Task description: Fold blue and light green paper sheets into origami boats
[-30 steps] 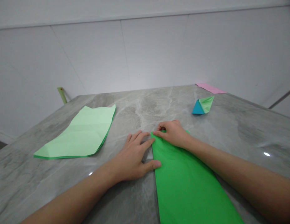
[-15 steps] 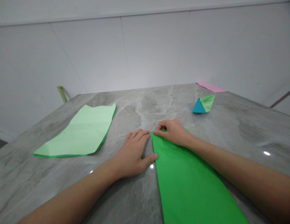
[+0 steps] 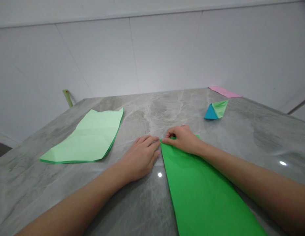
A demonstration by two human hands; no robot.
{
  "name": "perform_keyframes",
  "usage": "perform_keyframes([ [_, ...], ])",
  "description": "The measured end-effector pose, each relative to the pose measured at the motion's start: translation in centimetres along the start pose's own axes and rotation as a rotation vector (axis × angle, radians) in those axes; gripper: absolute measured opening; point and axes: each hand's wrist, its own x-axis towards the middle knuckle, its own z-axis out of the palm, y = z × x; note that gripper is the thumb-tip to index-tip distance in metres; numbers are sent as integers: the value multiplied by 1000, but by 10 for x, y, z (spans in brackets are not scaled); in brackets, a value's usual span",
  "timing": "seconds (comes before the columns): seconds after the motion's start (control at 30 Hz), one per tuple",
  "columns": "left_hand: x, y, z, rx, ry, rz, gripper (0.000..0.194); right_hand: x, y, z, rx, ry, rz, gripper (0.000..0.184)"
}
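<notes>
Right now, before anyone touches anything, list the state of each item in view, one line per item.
Bright green paper sheet: flat, narrowing to a tip.
Left hand: open, on the stone table, fingertips at the sheet's tip.
Right hand: curled, pinching the sheet's narrow end.
Pale green paper: flat, creased.
Blue-and-green origami piece: folded.
Pink paper: flat.

Head camera, looking forward and down over stone tabletop (image 3: 142, 114).

White panelled walls (image 3: 164, 49); marble tabletop (image 3: 255, 137)
</notes>
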Motion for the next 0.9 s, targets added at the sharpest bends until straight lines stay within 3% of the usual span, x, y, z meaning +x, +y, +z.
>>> perform_keyframes([
  [0.27,1,1,-2,8,5,3,38,1,2,2,-18,6,7,28],
  [0.5,-1,15,-3,-16,-37,-74,76,1,1,2,-58,33,3,30],
  [0.63,2,18,2,-34,-32,-145,75,3,3,2,-107,82,45,28],
  [0.8,4,17,4,-97,-109,28,50,4,10,1,-172,140,138,28],
  [0.9,3,16,2,-103,-201,105,57,6,14,1,-169,160,159,27],
])
